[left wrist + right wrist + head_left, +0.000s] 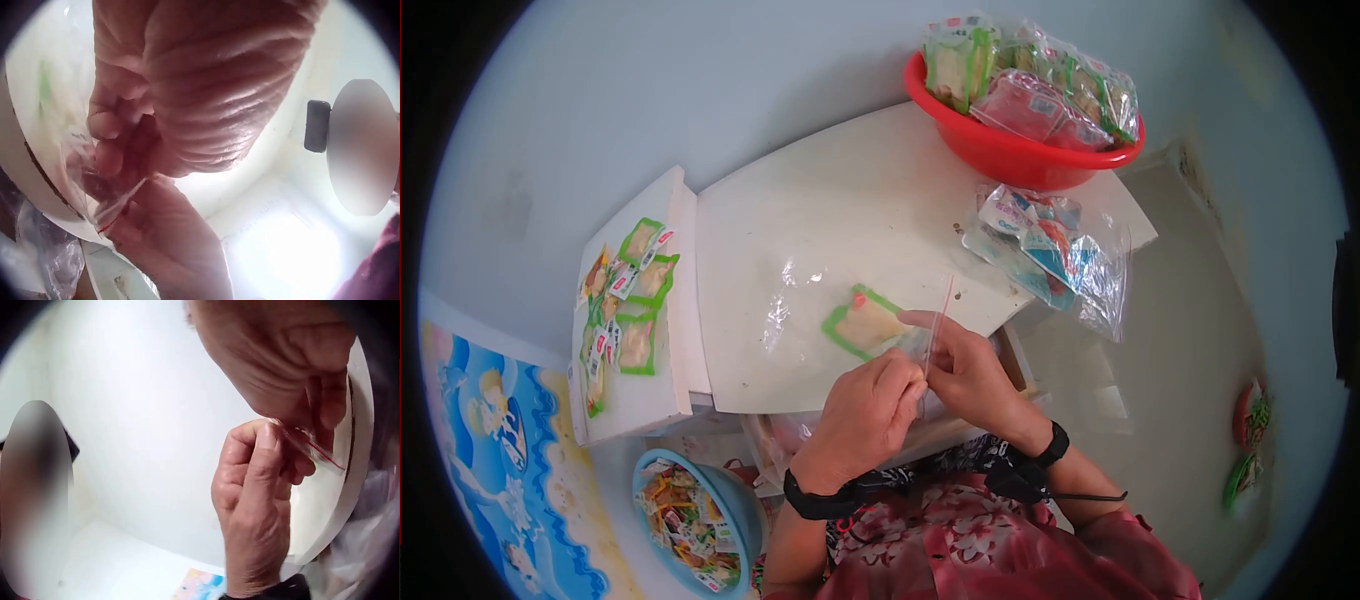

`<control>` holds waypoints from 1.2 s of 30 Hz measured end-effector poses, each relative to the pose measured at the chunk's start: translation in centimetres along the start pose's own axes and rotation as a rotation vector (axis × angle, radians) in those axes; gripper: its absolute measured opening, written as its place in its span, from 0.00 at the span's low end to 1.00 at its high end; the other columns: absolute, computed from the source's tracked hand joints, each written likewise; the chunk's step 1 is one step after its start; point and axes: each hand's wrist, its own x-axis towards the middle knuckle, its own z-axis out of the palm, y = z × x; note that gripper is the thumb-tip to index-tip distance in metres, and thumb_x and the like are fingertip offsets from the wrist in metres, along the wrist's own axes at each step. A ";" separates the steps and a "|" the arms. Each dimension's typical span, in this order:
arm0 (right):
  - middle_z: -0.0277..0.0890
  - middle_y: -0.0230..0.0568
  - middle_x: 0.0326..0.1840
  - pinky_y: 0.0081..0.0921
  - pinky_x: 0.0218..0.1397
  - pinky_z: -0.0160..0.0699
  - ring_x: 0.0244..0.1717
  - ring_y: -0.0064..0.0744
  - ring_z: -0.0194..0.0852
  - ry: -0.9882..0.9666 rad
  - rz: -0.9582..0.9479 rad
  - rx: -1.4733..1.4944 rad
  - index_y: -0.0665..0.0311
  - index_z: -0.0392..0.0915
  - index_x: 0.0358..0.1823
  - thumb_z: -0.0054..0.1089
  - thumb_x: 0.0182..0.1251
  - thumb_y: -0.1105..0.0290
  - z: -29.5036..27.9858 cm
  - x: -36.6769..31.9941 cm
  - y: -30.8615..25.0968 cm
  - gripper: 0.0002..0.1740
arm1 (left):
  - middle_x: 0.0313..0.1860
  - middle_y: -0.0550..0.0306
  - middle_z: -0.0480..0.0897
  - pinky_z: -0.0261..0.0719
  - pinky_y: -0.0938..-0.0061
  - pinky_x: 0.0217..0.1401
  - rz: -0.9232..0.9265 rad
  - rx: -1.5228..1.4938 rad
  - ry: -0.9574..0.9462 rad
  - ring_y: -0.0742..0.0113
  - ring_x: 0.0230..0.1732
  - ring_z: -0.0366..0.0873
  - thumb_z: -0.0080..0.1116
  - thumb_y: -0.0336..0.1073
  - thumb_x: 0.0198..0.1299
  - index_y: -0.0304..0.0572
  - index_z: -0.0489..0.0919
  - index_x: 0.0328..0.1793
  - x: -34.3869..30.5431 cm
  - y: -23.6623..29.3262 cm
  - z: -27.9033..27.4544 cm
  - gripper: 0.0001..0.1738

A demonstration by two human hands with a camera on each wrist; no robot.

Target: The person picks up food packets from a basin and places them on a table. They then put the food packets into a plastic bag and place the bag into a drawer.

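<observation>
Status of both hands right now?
Left hand: closed, pinching the edge of a clear plastic bag.
Right hand: holding the same bag, index finger extended.

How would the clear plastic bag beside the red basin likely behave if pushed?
The clear plastic bag is probably floppy, since its film looks creased and crumpled. Its glossy surface suggests it may slide easily. Pushed outward, it could slip off the table, as part sticks out past the edge.
</observation>
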 end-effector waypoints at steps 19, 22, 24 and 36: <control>0.84 0.48 0.39 0.38 0.45 0.82 0.43 0.43 0.87 0.177 -0.152 -0.284 0.60 0.79 0.59 0.72 0.68 0.59 1.3 4.4 -0.1 0.23 | 0.42 0.53 0.80 0.79 0.58 0.44 -0.152 0.188 0.185 0.49 0.42 0.79 0.72 0.37 0.58 0.41 0.79 0.48 -2.6 -3.5 -1.7 0.16; 0.85 0.47 0.38 0.40 0.43 0.82 0.42 0.51 0.85 0.172 -0.186 -0.633 0.58 0.82 0.52 0.72 0.67 0.55 0.5 4.5 0.8 0.19 | 0.45 0.54 0.79 0.78 0.59 0.49 -0.047 0.335 0.129 0.52 0.46 0.78 0.76 0.40 0.53 0.42 0.82 0.49 -2.8 -3.6 -1.7 0.20; 0.85 0.46 0.38 0.41 0.41 0.81 0.41 0.54 0.84 0.159 -0.239 -0.683 0.58 0.84 0.47 0.72 0.66 0.54 0.8 4.7 1.2 0.17 | 0.44 0.57 0.78 0.75 0.59 0.51 -0.059 0.353 0.107 0.54 0.48 0.77 0.76 0.44 0.52 0.43 0.82 0.45 -2.8 -3.2 -1.0 0.20; 0.82 0.40 0.56 0.41 0.56 0.79 0.62 0.48 0.75 0.006 -0.620 -1.099 0.57 0.83 0.56 0.66 0.65 0.62 1.3 7.1 0.4 0.19 | 0.42 0.58 0.77 0.72 0.61 0.52 -0.053 0.339 0.074 0.55 0.47 0.75 0.74 0.37 0.52 0.46 0.84 0.43 -2.4 -3.0 -0.8 0.14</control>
